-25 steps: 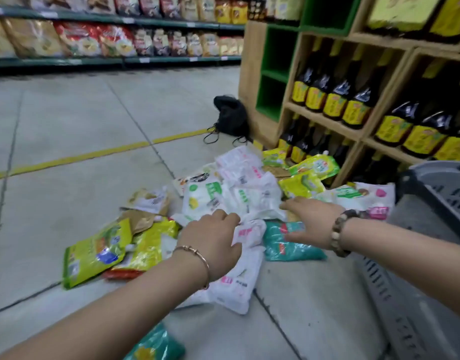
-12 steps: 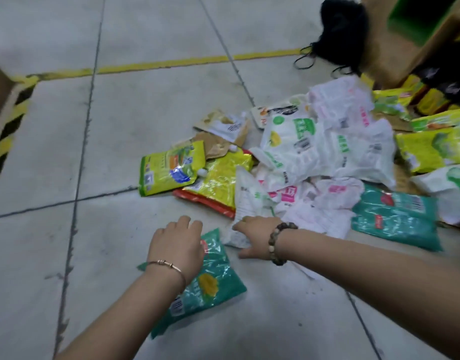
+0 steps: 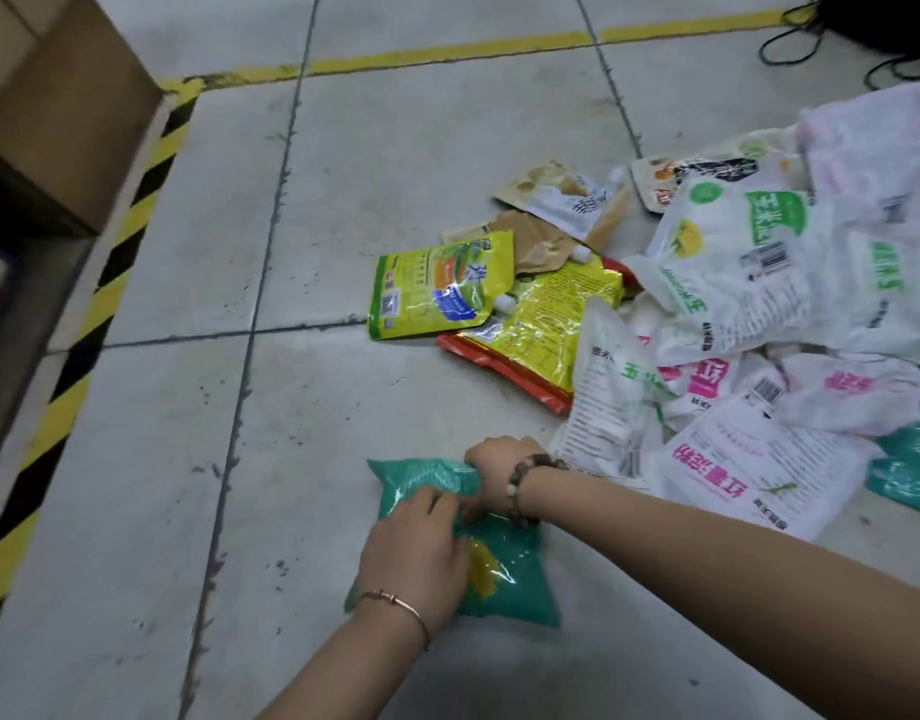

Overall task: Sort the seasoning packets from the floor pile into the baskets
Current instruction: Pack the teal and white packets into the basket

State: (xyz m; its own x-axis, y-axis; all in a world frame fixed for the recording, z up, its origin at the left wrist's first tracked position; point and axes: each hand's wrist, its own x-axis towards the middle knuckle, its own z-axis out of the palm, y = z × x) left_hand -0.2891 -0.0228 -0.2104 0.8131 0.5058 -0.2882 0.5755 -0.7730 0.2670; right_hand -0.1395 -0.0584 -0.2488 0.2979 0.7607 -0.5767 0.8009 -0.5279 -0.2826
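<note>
With the teal packet [image 3: 504,569] lying on the floor [image 3: 395,148] just clear of the near side of the pile [image 3: 733,314], the right hand [image 3: 491,462] pinching its crumpled top edge and the left hand [image 3: 413,556] curled onto its middle, the lift probably goes best with both grips firm, since slick film sags.

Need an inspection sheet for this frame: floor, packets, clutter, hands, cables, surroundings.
Surface: grey tiled floor, scuffed, with a yellow line across the far side.
Job's things: teal packet lies on the near side of the packet pile; no basket in view.
Clutter: black bag at the top right edge.
Hands: left hand holds the teal packet's middle; right hand grips its crumpled top end.
Cables: nothing seen beyond the bag's black cords.
Surroundings: cardboard box at top left, beside yellow-black hazard tape.
</note>
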